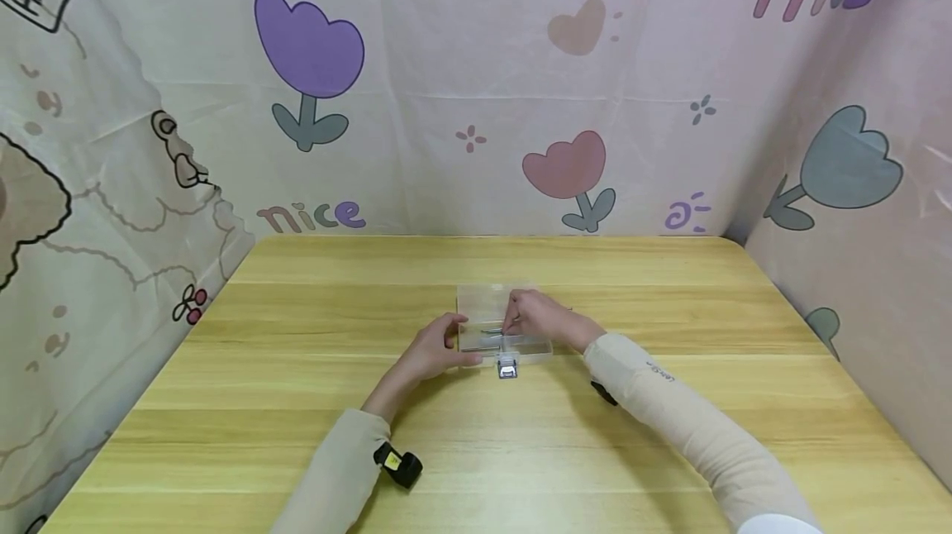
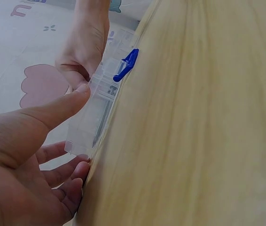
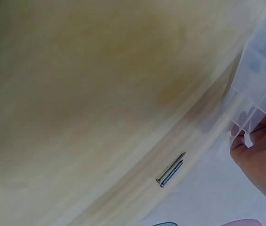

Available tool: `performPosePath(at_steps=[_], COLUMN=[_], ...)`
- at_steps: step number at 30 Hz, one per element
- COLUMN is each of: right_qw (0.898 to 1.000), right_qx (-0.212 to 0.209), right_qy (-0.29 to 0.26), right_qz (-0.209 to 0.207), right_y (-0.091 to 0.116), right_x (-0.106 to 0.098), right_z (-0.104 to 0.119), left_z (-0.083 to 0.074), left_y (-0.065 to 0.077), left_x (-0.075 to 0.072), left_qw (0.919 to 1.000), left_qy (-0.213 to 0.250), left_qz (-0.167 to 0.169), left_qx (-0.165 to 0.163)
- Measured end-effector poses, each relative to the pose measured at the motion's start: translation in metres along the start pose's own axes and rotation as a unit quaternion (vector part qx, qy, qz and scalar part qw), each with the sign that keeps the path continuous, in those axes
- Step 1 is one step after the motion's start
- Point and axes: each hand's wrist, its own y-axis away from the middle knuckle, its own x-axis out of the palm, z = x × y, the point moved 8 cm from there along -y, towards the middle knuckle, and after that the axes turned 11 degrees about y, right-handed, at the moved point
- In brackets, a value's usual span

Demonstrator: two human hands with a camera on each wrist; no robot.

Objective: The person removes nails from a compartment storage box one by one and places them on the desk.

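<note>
A clear plastic compartment box [image 1: 530, 350] lies on the table with its lid [image 1: 479, 299] folded back. Its blue latch [image 2: 127, 65] points toward the person. My left hand [image 1: 435, 348] holds the box's left end, thumb at the front side and fingertips behind. Inside the left part lie thin dark nails [image 2: 104, 117]. Over the box's middle, my right hand [image 1: 537, 315] has thumb and fingers brought together, pinching a nail [image 1: 491, 331] whose shank shows left of the fingertips. Two loose nails [image 3: 170, 170] lie side by side on the wood, apart from the box.
The light wooden table [image 1: 297, 435] stretches out on all sides of the box. Behind it hangs a patterned cloth [image 1: 446, 38] with flowers and lettering, and more cloth closes off both sides. Each forearm wears a pale sleeve [image 1: 669, 410]; a black wrist camera [image 1: 402, 468] shows on the left.
</note>
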Motion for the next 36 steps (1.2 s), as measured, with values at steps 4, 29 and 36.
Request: performPosePath(at_steps=[4, 29, 36], right_qw=[1.0, 0.989, 0.993], right_qx=[-0.005, 0.053, 0.053], right_qy=[-0.018, -0.138, -0.099], right_qz=[-0.003, 0.001, -0.023], right_y=[0.002, 0.004, 0.006], right_x=[0.0, -0.011, -0.02], right_z=[0.0, -0.013, -0.02], left_z=[-0.001, 0.0, 0.0], left_y=[0.0, 0.001, 0.0], left_x=[0.0, 0.0, -0.001], left_qw=[1.0, 0.9997, 0.9998], left_qy=[-0.003, -0.018, -0.014], left_qz=[0.001, -0.002, 0.0], left_qx=[0.007, 0.014, 0.013])
